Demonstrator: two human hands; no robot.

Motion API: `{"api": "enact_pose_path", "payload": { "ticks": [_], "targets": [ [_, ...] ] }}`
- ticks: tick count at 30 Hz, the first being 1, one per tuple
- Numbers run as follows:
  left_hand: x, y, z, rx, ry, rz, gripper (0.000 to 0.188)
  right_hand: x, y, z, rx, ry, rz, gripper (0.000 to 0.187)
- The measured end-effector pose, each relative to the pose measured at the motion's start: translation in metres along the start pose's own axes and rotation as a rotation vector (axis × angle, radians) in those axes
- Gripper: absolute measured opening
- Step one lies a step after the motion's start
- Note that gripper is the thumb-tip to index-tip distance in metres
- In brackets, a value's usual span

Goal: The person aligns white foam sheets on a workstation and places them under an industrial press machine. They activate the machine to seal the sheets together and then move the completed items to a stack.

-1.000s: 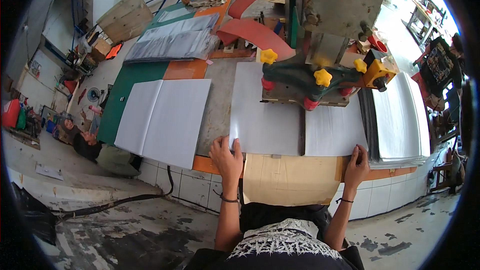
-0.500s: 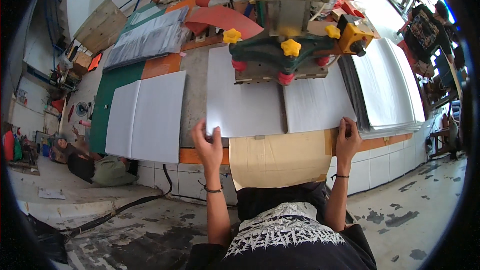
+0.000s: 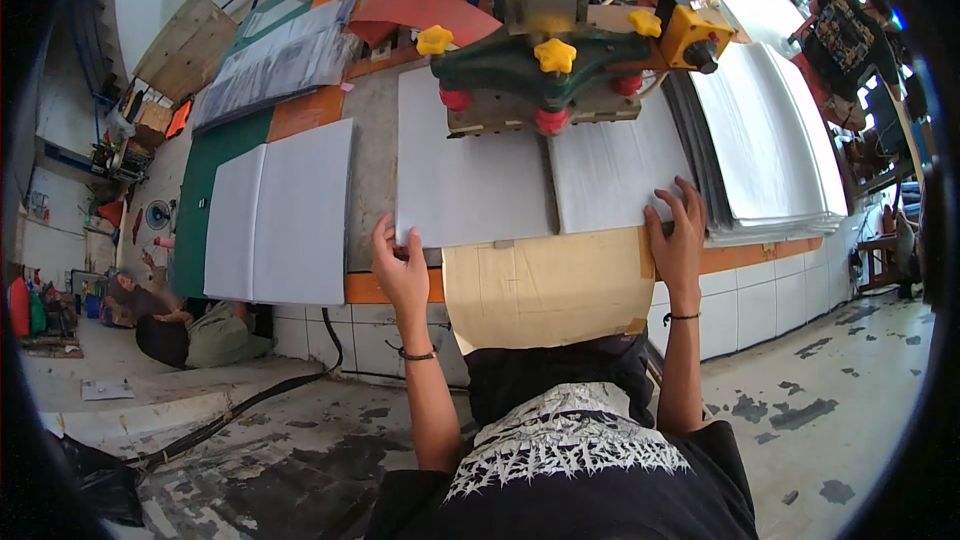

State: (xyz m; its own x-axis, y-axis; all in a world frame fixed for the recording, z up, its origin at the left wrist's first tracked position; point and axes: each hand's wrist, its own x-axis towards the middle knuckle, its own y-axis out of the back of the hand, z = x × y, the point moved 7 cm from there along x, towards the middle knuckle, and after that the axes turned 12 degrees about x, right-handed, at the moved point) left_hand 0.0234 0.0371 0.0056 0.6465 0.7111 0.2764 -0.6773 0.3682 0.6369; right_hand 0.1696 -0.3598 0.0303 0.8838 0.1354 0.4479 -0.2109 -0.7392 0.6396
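Both hands (image 3: 402, 282) (image 3: 680, 245) apart, R fingers spread, L grip unclear, at wht sheets (image 3: 475, 185), orange-edged tbl (image 3: 372, 185), tiled base (image 3: 755, 295), patchy flr (image 3: 820, 380).

Smooth paper sheets (image 3: 475, 185), glossy plastic knobs (image 3: 553, 56)

Across the bench (image 3: 372, 180), two white sheets (image 3: 475, 185) are lying between a creased white spread (image 3: 300, 210) and a thick white stack (image 3: 770, 130); a streaked pile (image 3: 280, 60) is sitting back left, and tan paper (image 3: 550, 285) is overhanging the front.
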Motion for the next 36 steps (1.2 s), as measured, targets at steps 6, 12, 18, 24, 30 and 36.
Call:
{"api": "enact_pose_path", "payload": {
  "ticks": [6, 12, 18, 24, 30, 36],
  "targets": [
    [-0.001, 0.001, 0.008, 0.052, -0.113, 0.021, 0.038, -0.003, -0.003, 0.0, -0.092, -0.032, -0.02, 0.036],
    [-0.002, 0.0, 0.002, -0.003, -0.075, -0.062, 0.036, -0.008, -0.002, 0.002, -0.086, -0.033, -0.017, 0.037],
    [-0.002, -0.002, -0.001, -0.052, -0.095, -0.048, 0.036, -0.01, -0.003, 0.002, -0.101, -0.032, -0.006, 0.036],
    [-0.003, 0.002, 0.0, -0.128, -0.093, -0.009, 0.037, -0.012, -0.001, 0.004, -0.045, -0.023, 0.012, 0.028],
    [0.0, -0.001, -0.002, -0.231, -0.108, -0.033, 0.038, -0.011, -0.001, 0.008, 0.0, -0.034, 0.051, 0.022],
    [-0.001, 0.0, -0.003, -0.173, -0.019, 0.011, 0.037, -0.011, 0.004, 0.004, 0.008, -0.028, 0.122, 0.019]
  ]
}}
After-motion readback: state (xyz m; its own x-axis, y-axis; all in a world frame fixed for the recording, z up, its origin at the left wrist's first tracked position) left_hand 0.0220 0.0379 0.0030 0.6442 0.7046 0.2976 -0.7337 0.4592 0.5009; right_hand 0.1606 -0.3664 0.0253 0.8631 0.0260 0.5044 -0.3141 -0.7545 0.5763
